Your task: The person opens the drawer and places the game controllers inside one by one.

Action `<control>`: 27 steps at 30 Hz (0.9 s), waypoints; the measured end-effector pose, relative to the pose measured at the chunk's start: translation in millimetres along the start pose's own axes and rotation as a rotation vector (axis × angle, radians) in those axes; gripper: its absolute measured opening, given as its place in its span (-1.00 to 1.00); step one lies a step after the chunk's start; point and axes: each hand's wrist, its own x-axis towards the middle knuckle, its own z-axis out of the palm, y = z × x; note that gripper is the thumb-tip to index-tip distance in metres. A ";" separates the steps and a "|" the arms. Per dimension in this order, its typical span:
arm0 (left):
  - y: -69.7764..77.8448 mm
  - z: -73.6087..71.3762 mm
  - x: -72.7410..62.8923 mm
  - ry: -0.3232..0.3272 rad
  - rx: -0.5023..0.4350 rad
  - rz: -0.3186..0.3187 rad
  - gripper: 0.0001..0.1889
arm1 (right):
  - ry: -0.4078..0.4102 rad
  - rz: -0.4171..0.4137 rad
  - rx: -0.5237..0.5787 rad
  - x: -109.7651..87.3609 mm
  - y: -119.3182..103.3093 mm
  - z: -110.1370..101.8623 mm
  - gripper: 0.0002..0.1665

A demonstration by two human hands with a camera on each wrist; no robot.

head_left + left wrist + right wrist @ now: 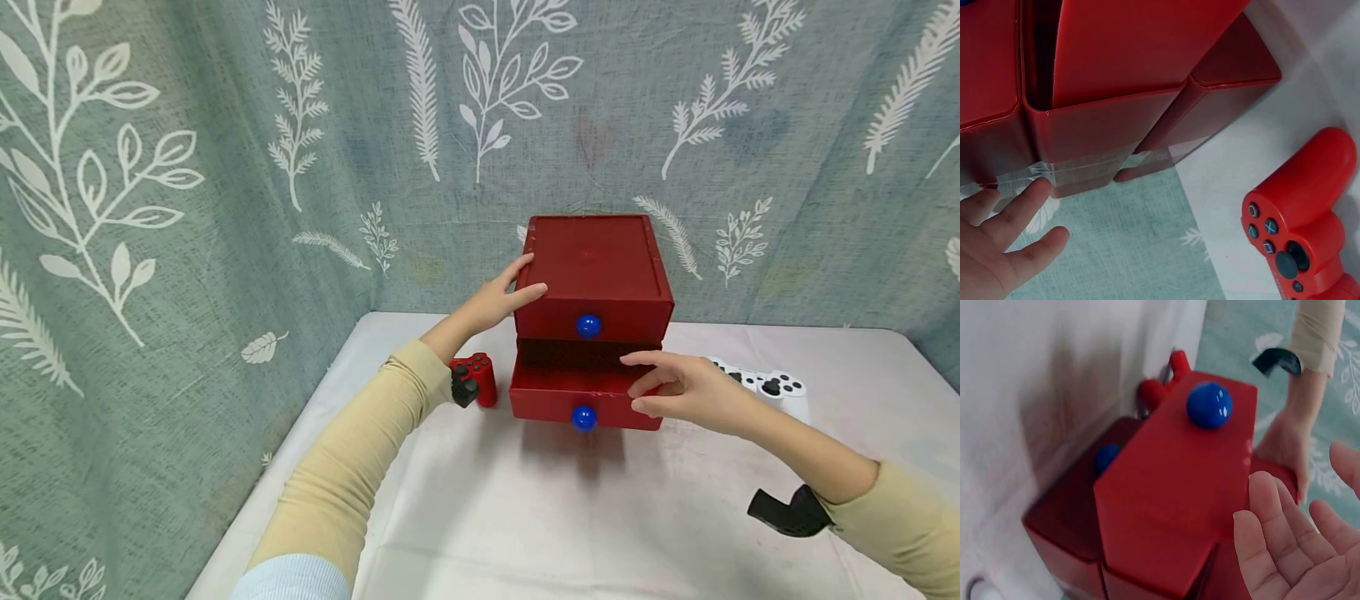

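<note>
A red drawer cabinet [592, 254] with round blue knobs stands in front of me. Its middle drawer [547, 402] is pulled out, and the part of its inside that shows holds nothing. My left hand [495, 302] rests on the cabinet's upper left edge, thumb on the top and fingers spread along the side. At the drawer's right front corner is my right hand [693, 392], thumb and index finger apart. In the right wrist view, the fingertips of this right hand [1300, 550] overlap the side of the drawer [1172, 481], the fingers loosely bent.
A red game controller [1304, 219] lies left of the cabinet. To its right is a white game controller [772, 385], partly behind my right hand. A white cloth [480, 517] covers the table, and a green leaf-patterned curtain [337, 167] hangs behind and at the left.
</note>
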 end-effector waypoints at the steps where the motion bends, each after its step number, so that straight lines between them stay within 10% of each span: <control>1: 0.1 -0.1 0.1 0.000 -0.001 -0.001 -0.24 | 0.009 0.009 -0.006 -0.6 0.3 -3.2 -0.32; 27: -0.2 0.7 0.1 0.002 0.004 0.001 -0.24 | 0.210 0.254 -0.201 -10.7 74.2 -82.9 -0.12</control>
